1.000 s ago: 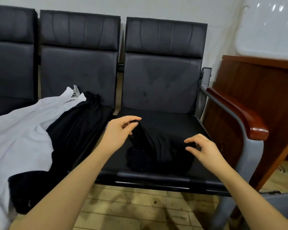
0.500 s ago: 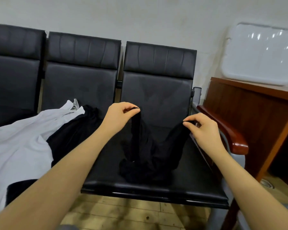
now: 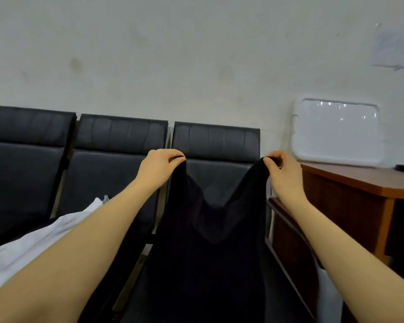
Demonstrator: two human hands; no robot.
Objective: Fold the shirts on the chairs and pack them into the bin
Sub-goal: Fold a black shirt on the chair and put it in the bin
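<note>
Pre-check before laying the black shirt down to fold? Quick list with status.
1. Left hand pinches one top corner of the black shirt: ok.
2. Right hand pinches the other top corner: ok.
3. Top edge pulled straight between the hands: not ok, it sags into a V.
4. Shirt hanging flat, no twists: cannot tell, the fabric is too dark to read.
5. Seat below free for laying it down: cannot tell, the shirt hides it.
6. White shirt out of the way: ok, it lies on the chairs to the left.
</note>
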